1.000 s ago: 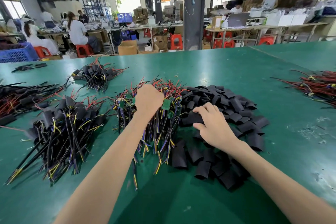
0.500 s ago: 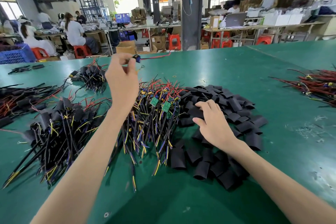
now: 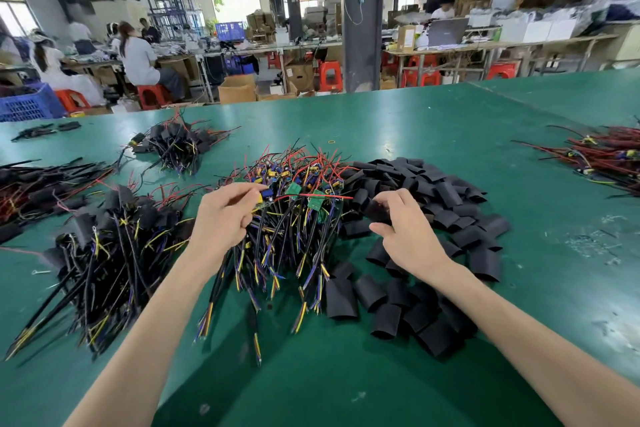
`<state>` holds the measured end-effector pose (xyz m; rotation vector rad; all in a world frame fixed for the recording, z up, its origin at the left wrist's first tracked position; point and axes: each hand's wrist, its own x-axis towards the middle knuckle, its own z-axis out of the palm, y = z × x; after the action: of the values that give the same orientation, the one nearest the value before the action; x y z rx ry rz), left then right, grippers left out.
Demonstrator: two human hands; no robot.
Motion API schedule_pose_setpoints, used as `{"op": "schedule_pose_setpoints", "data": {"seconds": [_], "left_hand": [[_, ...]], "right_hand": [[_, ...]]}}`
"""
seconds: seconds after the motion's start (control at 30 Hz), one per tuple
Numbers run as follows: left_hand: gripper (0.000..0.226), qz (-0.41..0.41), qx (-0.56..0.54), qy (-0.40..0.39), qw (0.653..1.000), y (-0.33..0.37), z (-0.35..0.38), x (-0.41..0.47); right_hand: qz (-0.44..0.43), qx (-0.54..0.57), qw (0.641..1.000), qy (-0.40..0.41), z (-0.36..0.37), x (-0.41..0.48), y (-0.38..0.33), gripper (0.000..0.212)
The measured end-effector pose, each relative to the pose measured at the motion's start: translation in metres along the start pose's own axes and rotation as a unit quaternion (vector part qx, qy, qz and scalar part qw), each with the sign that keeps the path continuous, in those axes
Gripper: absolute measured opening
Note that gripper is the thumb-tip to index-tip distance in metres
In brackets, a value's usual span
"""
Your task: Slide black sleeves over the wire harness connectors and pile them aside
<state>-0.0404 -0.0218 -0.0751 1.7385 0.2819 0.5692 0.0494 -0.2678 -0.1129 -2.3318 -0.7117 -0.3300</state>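
Above the green counter (image 3: 433, 121), the left hand (image 3: 221, 218) pinches one wire harness (image 3: 266, 199) in closed fingers, its red lead pointing to 3 o'clock. The right hand (image 3: 405, 232) grips a black sleeve (image 3: 375, 211) just beside it. Loose sleeves (image 3: 450, 204) lie at 3 o'clock of the unsleeved harness heap (image 3: 294, 236); the finished pile (image 3: 114, 246) sits at 9 o'clock.
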Motion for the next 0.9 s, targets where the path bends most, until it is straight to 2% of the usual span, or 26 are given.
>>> {"op": "schedule_pose_setpoints", "data": {"seconds": [0.33,0.77,0.9], "left_hand": [[0.02,-0.018,-0.061,-0.027,0.998,-0.009,-0.001,-0.006],[0.022,0.016,-0.007,-0.092,0.996,-0.008,0.003,-0.013],[0.021,0.023,-0.001,-0.094,0.995,-0.005,0.006,-0.016]], "right_hand": [[0.009,0.03,0.999,0.011,0.004,-0.001,0.002,0.034],[0.012,0.075,0.997,0.01,0.003,-0.002,-0.001,0.035],[-0.054,0.033,0.998,0.008,-0.001,-0.004,-0.006,0.036]]}}
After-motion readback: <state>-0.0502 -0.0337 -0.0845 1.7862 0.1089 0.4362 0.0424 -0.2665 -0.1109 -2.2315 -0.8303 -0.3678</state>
